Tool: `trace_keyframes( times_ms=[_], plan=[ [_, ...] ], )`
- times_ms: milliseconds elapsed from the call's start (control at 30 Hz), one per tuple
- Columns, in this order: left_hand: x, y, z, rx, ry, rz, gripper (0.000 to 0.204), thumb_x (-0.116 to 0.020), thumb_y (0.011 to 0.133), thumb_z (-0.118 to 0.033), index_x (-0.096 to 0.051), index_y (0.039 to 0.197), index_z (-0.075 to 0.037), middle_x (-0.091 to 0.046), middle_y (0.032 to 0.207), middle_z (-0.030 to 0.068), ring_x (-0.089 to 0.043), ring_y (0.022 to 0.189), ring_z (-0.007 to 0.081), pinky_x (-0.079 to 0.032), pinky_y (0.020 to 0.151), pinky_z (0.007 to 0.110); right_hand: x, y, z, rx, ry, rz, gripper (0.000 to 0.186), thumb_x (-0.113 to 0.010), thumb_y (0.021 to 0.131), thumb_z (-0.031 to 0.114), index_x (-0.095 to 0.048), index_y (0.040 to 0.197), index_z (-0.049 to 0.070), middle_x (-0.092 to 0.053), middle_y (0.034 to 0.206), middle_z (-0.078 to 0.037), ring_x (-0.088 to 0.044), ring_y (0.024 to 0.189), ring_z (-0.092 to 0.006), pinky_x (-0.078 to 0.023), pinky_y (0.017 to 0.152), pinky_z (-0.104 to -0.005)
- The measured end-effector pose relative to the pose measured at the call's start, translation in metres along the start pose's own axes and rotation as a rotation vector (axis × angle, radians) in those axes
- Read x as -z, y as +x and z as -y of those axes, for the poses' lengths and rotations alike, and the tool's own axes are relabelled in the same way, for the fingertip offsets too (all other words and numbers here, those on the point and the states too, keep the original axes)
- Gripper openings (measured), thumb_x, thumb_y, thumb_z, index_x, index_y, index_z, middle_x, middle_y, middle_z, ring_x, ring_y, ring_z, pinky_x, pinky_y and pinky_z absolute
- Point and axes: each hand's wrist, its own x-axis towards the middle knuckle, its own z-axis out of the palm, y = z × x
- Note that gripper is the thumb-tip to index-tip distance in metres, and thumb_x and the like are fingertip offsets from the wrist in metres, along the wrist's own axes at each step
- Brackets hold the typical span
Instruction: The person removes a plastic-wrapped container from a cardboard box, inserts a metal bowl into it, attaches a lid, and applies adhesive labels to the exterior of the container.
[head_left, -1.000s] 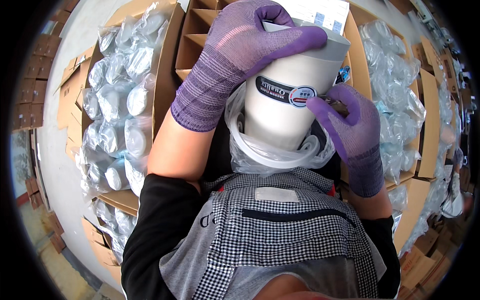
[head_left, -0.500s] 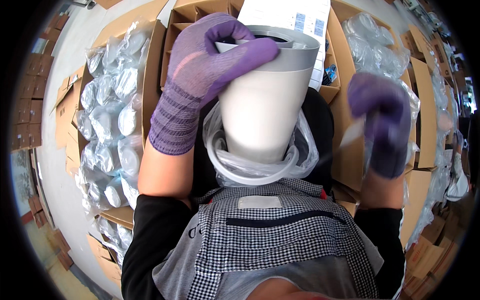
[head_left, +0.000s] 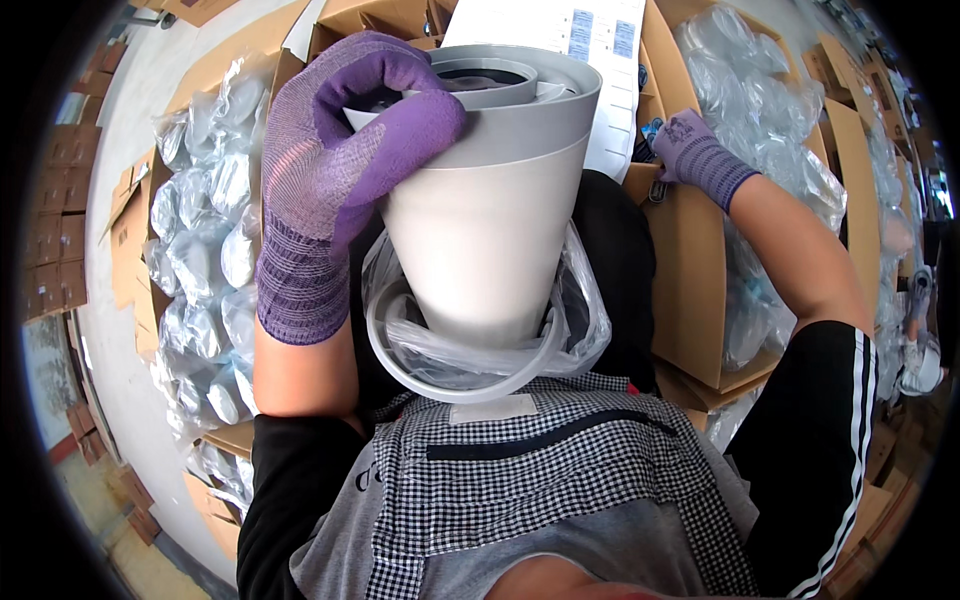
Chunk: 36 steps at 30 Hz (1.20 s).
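Purple-gloved left hand (head_left: 335,160) clasps flask (head_left: 488,225); outstretched right hand (head_left: 694,150) seems curled.

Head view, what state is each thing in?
Pot, held, wide grey end up
Handle, looping the narrow end's near side
Bag, crumpled around that end
Left carton, open, full of bagged items
Right carton, open, likewise
Sheet, printed side up
Left hand, gripping the wide end
Right hand, beside the right carton, grip unclear

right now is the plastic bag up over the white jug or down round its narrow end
Down: the clear plastic bag bunches around the narrow end; above it, the white jug and its grey band are bare.
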Motion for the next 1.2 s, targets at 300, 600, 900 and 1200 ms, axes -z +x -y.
trace_keyframes(
  times_ms=[300,600,900,1200],
  plan=[
    [-0.001,-0.002,-0.001,-0.012,-0.050,0.012,0.035,-0.063,0.081,-0.028,-0.065,0.089,0.006,-0.064,0.102,0.0174,-0.060,0.107,0.0262,-0.043,0.101,0.037,-0.039,-0.037,-0.002,-0.290,0.251,-0.568,0.049,-0.080,0.078,0.049,-0.069,0.101,0.007,-0.069,0.099,-0.012,-0.066,0.098,-0.0283,-0.048,0.094,-0.0435],
    [0.001,-0.003,0.000,-0.025,-0.039,0.002,0.036,-0.063,0.081,-0.029,-0.065,0.090,0.005,-0.065,0.104,0.0169,-0.060,0.103,0.0261,-0.044,0.098,0.036,-0.096,-0.002,0.073,-0.533,0.938,-0.092,0.040,-0.059,0.096,0.037,-0.071,0.118,0.006,-0.068,0.121,-0.021,-0.067,0.108,-0.0370,-0.052,0.097,-0.0478],
    [0.009,0.003,0.009,-0.159,-0.145,0.029,0.029,-0.060,0.083,-0.022,-0.067,0.087,0.006,-0.066,0.099,0.0157,-0.063,0.099,0.0250,-0.047,0.094,0.033,-0.151,-0.005,0.112,-0.394,2.383,-0.421,0.033,-0.067,0.091,0.039,-0.070,0.095,0.005,-0.068,0.102,-0.009,-0.063,0.094,-0.0218,-0.051,0.089,-0.0373],
    [0.008,0.104,0.113,0.408,-0.207,0.191,0.049,-0.062,0.099,-0.036,-0.058,0.137,-0.006,-0.064,0.124,0.0202,-0.059,0.122,0.0302,-0.046,0.108,0.046,-0.085,-0.060,0.122,-0.681,2.455,-0.873,0.031,-0.066,0.099,0.030,-0.071,0.115,0.004,-0.067,0.097,-0.003,-0.063,0.088,-0.0114,-0.050,0.084,-0.0264]
  ],
)
